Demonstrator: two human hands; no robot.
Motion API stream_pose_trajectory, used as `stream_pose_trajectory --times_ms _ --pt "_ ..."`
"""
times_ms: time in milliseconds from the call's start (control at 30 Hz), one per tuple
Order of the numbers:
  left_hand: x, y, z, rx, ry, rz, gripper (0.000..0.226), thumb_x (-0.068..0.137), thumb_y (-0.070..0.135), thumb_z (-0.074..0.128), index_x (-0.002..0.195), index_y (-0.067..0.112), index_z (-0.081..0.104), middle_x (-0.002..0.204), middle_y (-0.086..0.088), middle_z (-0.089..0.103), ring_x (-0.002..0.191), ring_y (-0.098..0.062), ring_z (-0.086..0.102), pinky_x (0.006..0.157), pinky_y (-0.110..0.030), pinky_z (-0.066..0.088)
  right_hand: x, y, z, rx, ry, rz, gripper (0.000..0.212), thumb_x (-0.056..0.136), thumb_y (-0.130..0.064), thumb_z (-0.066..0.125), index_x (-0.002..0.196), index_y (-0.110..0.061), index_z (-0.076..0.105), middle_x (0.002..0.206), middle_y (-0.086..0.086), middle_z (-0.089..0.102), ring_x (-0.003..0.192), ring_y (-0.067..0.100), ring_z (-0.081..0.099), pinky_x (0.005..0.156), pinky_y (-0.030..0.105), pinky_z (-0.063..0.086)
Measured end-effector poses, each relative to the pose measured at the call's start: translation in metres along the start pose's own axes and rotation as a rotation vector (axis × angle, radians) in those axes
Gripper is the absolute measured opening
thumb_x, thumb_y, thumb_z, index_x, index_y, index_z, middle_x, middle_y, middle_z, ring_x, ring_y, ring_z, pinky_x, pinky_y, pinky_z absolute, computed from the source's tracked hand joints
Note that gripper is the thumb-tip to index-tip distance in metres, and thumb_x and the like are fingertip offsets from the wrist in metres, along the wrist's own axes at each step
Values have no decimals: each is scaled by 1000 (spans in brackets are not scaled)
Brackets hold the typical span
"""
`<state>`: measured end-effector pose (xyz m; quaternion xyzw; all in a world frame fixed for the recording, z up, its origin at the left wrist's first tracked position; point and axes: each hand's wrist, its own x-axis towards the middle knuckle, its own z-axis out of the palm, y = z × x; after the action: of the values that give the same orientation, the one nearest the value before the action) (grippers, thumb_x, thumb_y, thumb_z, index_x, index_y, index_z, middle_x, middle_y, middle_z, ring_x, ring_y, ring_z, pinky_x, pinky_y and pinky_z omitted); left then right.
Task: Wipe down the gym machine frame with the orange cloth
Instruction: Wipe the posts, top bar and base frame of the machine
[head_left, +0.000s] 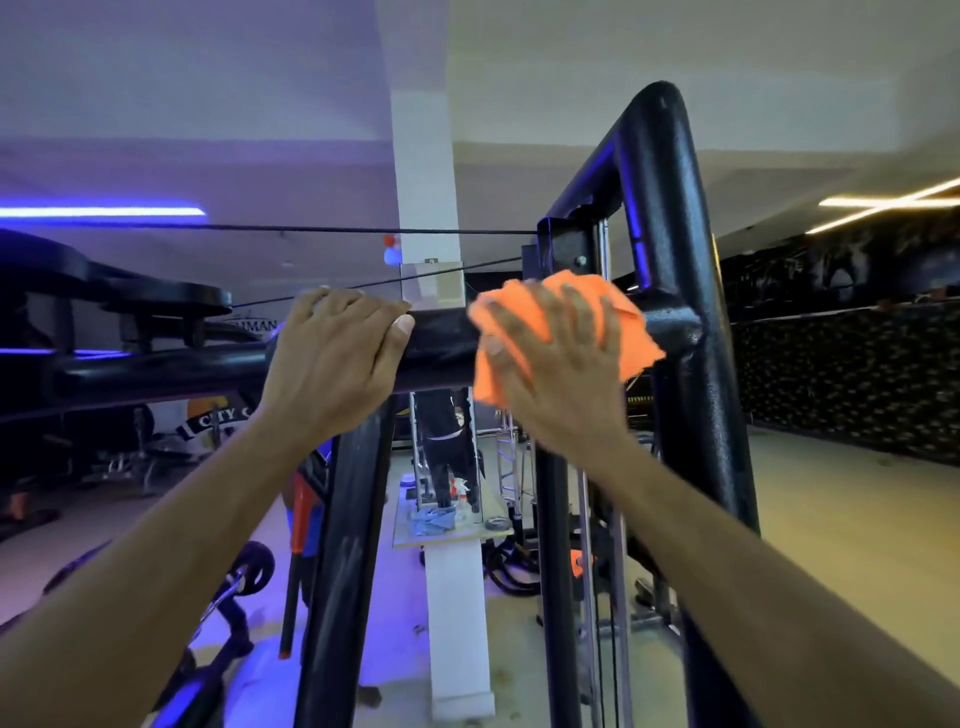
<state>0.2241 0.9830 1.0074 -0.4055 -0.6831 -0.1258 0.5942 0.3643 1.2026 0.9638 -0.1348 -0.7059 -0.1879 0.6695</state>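
Note:
The black gym machine frame (670, 218) fills the middle of the head view, with a horizontal crossbar (441, 343) meeting a thick upright on the right. My right hand (550, 358) presses the orange cloth (631, 332) flat against the crossbar, just left of that joint, fingers spread over the cloth. My left hand (332, 353) grips the top of the same crossbar a short way to the left, fingers curled over its far side and thumb on the near side. A bare stretch of bar separates the two hands.
Thin black cables (311, 228) run across behind the bar. A white pillar (426, 208) stands beyond, with a mirror (447, 483) at its foot showing spray bottles and a blue rag. Weight equipment (156, 301) crowds the left; open floor (857, 519) lies right.

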Motion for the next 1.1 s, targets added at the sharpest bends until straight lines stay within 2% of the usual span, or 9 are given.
stream_pose_trajectory --times_ms 133,300,367,500,600,700,867,1000,1100 --pt "-7 1 1 -4 55 -66 43 116 38 33 127 21 71 122 3 71 124 -27 60 119 -49 33 9 -11 3 0 69 300 43 114 -58 41 149 -50 64 170 -4 46 158 36 37 131 66 12" --pt "-12 3 2 -2 100 -78 42 116 35 35 129 17 71 121 0 71 111 -29 60 106 -46 36 -15 -53 8 92 19 -107 50 114 -53 47 163 -46 50 172 3 43 162 41 34 130 71 14" --pt "-13 3 1 -15 98 -72 44 116 35 34 132 16 70 121 -2 71 106 -30 59 100 -47 38 -1 -27 6 62 21 -70 47 114 -54 44 160 -48 53 171 0 45 159 36 38 131 67 14" --pt "-13 3 0 -34 85 -79 44 117 34 33 135 16 68 122 0 69 106 -28 58 100 -48 40 13 -28 4 91 43 244 43 113 -53 43 149 -47 64 170 -2 46 157 35 38 131 68 12" --pt "-13 0 1 -67 81 -72 44 117 33 34 136 16 69 124 0 70 109 -28 61 100 -47 41 -14 -75 10 142 27 25 49 114 -49 47 163 -43 51 176 3 38 163 42 30 130 73 11" --pt "-13 -7 -6 -89 5 -39 45 117 36 33 139 15 67 130 -1 71 116 -29 63 103 -46 42 -15 -51 11 141 12 -127 52 116 -49 45 167 -43 44 177 4 37 162 41 33 132 69 11" --pt "-24 -31 -19 -43 -39 -74 44 118 40 27 139 21 62 133 0 67 116 -29 63 99 -47 43 -5 -35 15 125 123 172 45 114 -53 49 155 -42 61 170 6 48 157 45 41 129 73 16" --pt "-32 -29 -15 -181 -39 -132 41 119 38 27 140 21 59 134 1 63 118 -28 61 100 -48 46 -18 -102 24 176 112 44 50 115 -53 50 164 -42 50 176 8 39 163 48 32 127 78 17" --pt "-35 -36 -17 -294 -34 -140 35 120 35 35 141 17 57 133 -1 64 119 -25 60 101 -39 45 -16 -90 27 163 101 -43 52 114 -56 51 165 -44 48 175 6 41 161 45 37 127 76 19"
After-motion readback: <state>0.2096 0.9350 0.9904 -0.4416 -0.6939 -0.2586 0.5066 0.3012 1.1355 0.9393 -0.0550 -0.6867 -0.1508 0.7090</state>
